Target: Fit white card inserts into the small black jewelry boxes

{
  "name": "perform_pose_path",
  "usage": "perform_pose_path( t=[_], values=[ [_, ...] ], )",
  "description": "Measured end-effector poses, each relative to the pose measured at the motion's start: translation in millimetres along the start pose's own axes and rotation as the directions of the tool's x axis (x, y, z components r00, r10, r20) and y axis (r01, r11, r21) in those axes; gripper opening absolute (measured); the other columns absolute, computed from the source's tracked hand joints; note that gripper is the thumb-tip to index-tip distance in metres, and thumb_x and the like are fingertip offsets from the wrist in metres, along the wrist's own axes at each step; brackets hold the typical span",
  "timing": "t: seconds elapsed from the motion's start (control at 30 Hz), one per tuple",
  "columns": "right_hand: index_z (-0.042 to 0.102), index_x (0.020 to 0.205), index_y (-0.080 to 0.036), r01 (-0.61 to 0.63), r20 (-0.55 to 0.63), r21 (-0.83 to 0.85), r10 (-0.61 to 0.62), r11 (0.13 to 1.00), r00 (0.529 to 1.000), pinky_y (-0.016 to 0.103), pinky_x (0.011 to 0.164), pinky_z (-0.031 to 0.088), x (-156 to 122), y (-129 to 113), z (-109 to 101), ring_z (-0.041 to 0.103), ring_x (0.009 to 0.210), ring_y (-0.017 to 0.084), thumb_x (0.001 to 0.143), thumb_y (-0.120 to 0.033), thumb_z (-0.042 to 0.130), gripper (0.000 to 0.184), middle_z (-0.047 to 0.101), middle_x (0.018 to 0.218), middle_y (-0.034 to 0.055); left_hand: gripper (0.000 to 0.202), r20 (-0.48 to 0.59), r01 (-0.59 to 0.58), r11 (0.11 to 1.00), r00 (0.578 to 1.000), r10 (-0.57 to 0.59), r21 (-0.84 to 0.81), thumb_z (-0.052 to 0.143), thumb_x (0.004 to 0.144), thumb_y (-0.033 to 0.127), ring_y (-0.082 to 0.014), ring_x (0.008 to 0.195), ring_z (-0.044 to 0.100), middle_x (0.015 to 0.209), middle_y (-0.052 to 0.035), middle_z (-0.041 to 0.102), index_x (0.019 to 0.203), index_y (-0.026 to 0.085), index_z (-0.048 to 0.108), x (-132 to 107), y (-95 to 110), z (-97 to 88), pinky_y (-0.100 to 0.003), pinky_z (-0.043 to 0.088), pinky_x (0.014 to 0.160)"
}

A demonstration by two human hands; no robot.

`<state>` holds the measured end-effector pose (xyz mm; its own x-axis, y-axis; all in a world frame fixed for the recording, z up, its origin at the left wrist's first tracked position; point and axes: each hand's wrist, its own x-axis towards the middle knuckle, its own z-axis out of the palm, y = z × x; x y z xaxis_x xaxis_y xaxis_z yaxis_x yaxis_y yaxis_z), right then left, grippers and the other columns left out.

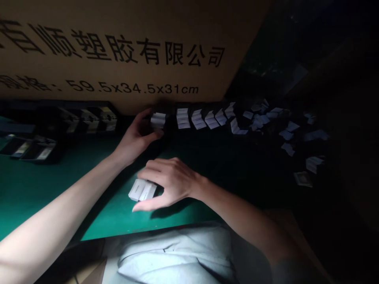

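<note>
My left hand (137, 138) curves round a small dark box near the carton, thumb in front and fingers behind. On that box lies a folded white leaflet (158, 120); the box itself is barely visible in the shadow. Closer to the table's front edge, my right hand (171, 181) is spread over a small stack of folded white leaflets (143, 190). Its fingertips come up to the stack's far edge, while the thumb stretches past the near side, apart from it. Farther right stands a row of dark boxes topped with folded leaflets (183, 118).
A large printed cardboard carton (118, 71) walls off the back. Open black boxes (97, 118) with pale contents stand at the left, others (32, 149) in front. Loose leaflets (260, 118) lie scattered in the dark at right. The table (118, 221) is green.
</note>
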<state>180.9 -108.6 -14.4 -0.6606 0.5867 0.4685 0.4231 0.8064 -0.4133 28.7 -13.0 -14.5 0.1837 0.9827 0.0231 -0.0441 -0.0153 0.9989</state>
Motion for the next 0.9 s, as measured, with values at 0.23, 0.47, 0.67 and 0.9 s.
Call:
perform_pose_path(
  t=[0.23, 0.47, 0.67, 0.9],
  values=[
    [0.061, 0.11, -0.018, 0.028, 0.127, -0.02, -0.025, 0.999, 0.992, 0.033, 0.086, 0.053, 0, 1, 5, 0.062, 0.096, 0.02, 0.095, -0.051, 0.068, 0.037, 0.067, 0.102, 0.0053, 0.083, 0.009, 0.023, 1.0, 1.0, -0.022, -0.019, 0.089, 0.068, 0.022, -0.0257, 0.111, 0.068, 0.114, -0.0058, 0.071, 0.144, 0.023, 0.055, 1, 0, -1.6, -0.05, 0.051, 0.111],
    [0.061, 0.116, -0.02, -0.093, -0.198, -0.002, 0.091, 0.996, 0.976, 0.031, 0.09, 0.056, 2, 21, 5, 0.066, 0.097, 0.019, 0.096, -0.033, 0.06, 0.024, 0.071, 0.102, 0.005, 0.089, 0.029, 0.049, 0.999, 0.998, -0.05, 0.008, 0.09, 0.069, 0.025, -0.0267, 0.111, 0.068, 0.119, -0.0085, 0.072, 0.149, 0.022, 0.053, 3, 2, -6.2, -0.046, 0.055, 0.103],
    [0.057, 0.119, -0.024, -0.295, -0.559, -0.001, 0.245, 0.955, 0.792, 0.038, 0.093, 0.057, 4, 45, -2, 0.067, 0.1, 0.021, 0.095, -0.032, 0.063, 0.026, 0.072, 0.108, 0.0066, 0.096, 0.066, 0.115, 0.992, 0.992, -0.111, -0.056, 0.091, 0.06, 0.021, -0.0241, 0.113, 0.067, 0.12, -0.0071, 0.071, 0.149, 0.023, 0.054, 5, 5, -8.7, -0.034, 0.057, 0.096],
    [0.059, 0.123, -0.023, -0.378, -0.583, -0.014, 0.299, 0.926, 0.756, 0.042, 0.099, 0.055, 4, 58, 0, 0.064, 0.111, 0.024, 0.094, -0.027, 0.065, 0.03, 0.072, 0.111, 0.0086, 0.075, 0.118, 0.205, 0.961, 0.976, -0.186, -0.183, 0.077, 0.066, 0.014, -0.0185, 0.101, 0.069, 0.111, -0.0018, 0.072, 0.139, 0.026, 0.065, 3, 11, -7.7, -0.026, 0.061, 0.082]
  ],
)
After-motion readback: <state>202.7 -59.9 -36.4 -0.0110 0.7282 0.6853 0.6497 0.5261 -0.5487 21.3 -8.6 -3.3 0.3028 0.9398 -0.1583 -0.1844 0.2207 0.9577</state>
